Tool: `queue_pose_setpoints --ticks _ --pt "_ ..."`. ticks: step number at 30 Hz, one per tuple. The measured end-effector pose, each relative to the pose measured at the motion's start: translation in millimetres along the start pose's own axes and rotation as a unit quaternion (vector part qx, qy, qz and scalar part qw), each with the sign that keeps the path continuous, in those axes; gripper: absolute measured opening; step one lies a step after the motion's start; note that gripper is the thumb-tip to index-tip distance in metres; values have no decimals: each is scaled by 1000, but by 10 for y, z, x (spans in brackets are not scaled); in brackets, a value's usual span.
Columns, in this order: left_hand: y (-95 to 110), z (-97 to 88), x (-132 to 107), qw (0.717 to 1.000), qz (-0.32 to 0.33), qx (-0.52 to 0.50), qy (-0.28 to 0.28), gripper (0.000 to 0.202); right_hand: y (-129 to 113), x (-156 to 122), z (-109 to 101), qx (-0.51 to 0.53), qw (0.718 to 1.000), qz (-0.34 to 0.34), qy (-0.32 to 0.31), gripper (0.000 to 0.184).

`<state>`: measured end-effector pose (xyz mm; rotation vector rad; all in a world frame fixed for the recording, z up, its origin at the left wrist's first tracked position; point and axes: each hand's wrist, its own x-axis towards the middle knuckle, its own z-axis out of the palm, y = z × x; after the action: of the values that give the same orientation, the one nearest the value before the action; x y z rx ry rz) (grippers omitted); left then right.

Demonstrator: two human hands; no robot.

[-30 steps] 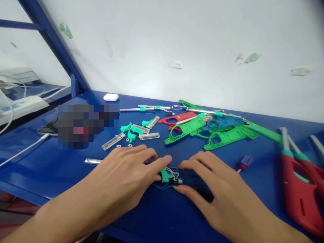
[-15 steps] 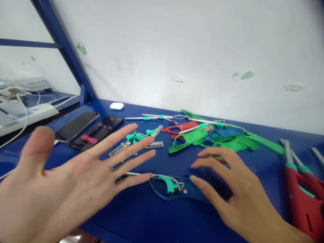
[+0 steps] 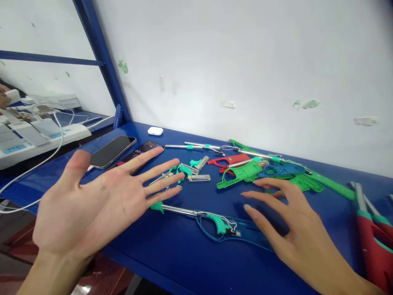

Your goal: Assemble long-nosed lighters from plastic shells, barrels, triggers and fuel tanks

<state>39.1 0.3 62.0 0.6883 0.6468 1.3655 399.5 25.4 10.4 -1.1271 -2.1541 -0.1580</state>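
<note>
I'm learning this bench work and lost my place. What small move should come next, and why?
Probably reach the left hand for a clear tank. Both hands look empty, and the tanks lie loose beyond the blue shell. That shell holds a green trigger, but its visible stretch near the right hand shows no tank.

In the frame's left half, the bare, slender left hand (image 3: 101,207) faces its palm cameraward, digits splayed; lower right, the bare right hand (image 3: 296,217) curves, thumb and fingertips parted.
</note>
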Motion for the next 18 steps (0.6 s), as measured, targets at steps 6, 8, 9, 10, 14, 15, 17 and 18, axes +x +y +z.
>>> queue_pose_setpoints --ticks 6,8,9,10,14,15,17,18 --pt "49 -79 24 995 47 -69 -53 102 39 27 -13 -6 1000 -29 10 17" --pt "48 -88 36 995 50 -69 -52 103 21 92 8 -11 999 -26 16 18" --pt "49 -88 41 995 51 -62 -51 102 -3 142 33 -10 999 -27 16 19" --pt "52 -86 45 996 54 -55 -50 101 -37 205 67 -7 999 -29 13 20" --pt "79 -77 60 995 74 -35 -64 97 -206 540 253 9 997 -71 -37 15" --pt "86 -78 64 994 75 -36 -68 96 -235 633 297 5 995 -83 -50 11" --pt "96 -87 68 993 72 -42 -80 96 -258 812 375 -10 992 -101 -72 15" --pt "97 -94 68 993 71 -45 -85 96 -250 897 409 -21 991 -106 -83 22"
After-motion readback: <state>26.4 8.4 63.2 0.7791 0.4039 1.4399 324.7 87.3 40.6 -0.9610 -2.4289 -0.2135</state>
